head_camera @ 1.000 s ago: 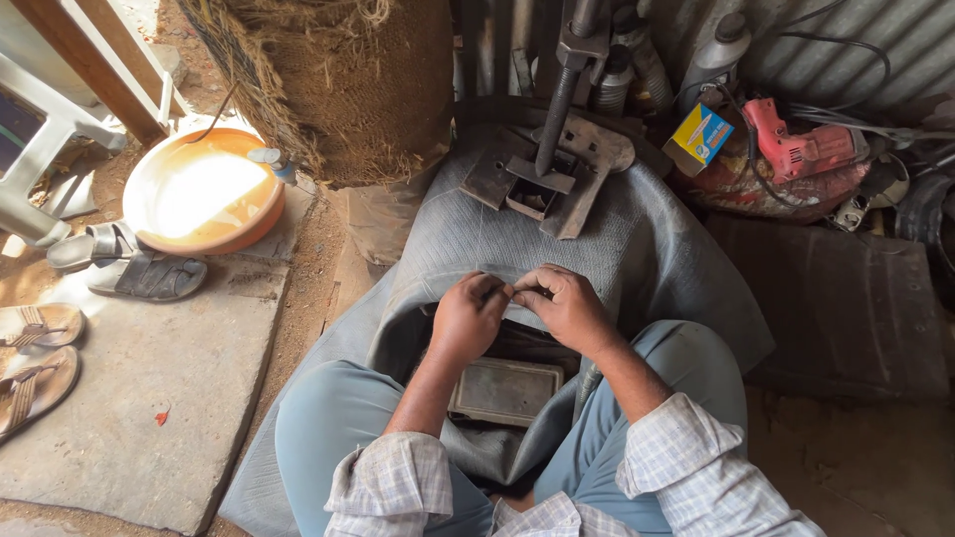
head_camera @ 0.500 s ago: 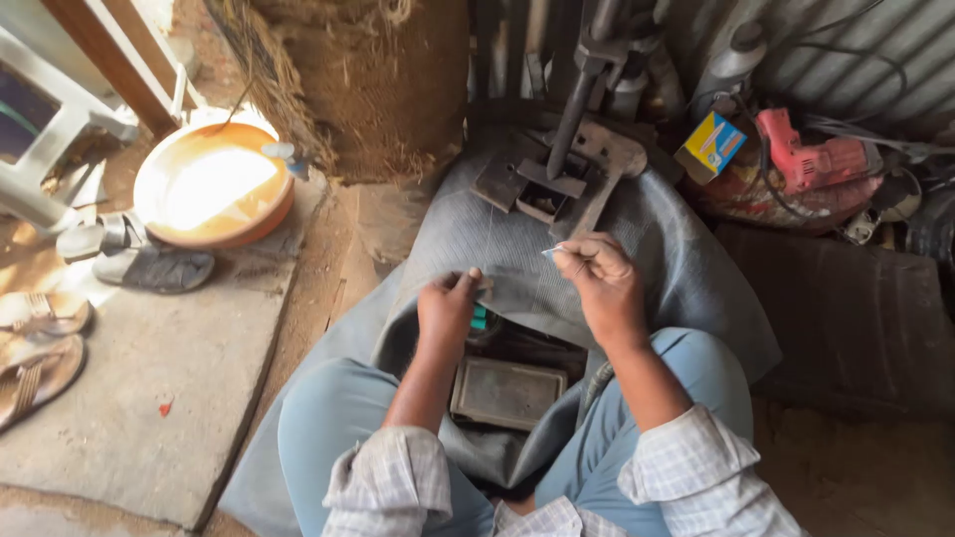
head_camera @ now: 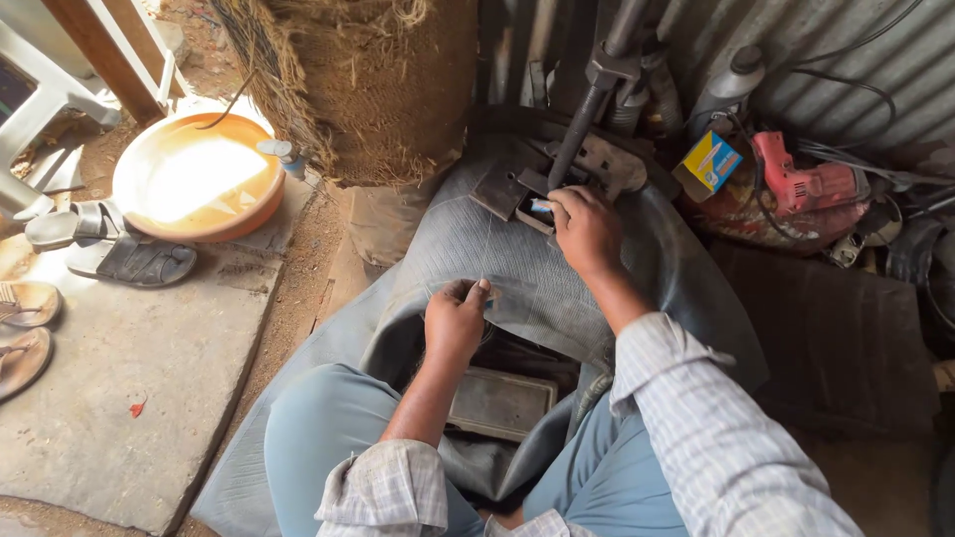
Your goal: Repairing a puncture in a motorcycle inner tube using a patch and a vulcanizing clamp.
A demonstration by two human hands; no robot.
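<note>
I sit with a grey rubber inner tube (head_camera: pixel 527 264) draped over my lap. My left hand (head_camera: pixel 456 323) pinches a fold of this tube near its inner edge. Stretched forward, my right hand (head_camera: pixel 587 229) holds a small pale piece (head_camera: pixel 540 207) at its fingertips. The piece is set against the base of a dark metal screw press (head_camera: pixel 582 149) that stands on the far part of the tube. A flat rectangular metal tray (head_camera: pixel 502 403) lies between my knees, below my left hand.
An orange basin (head_camera: pixel 199 179) and grey sandals (head_camera: pixel 109 254) sit on the concrete slab at left. A straw-wrapped mass (head_camera: pixel 368 80) rises behind the tube. At right are a yellow-and-blue box (head_camera: pixel 711 164), a red power drill (head_camera: pixel 806 184) and a corrugated metal wall (head_camera: pixel 856 50).
My hands were together at my lap. The right hand has since lifted the small piece and carried it forward to the press. The left hand stayed low on the tube.
</note>
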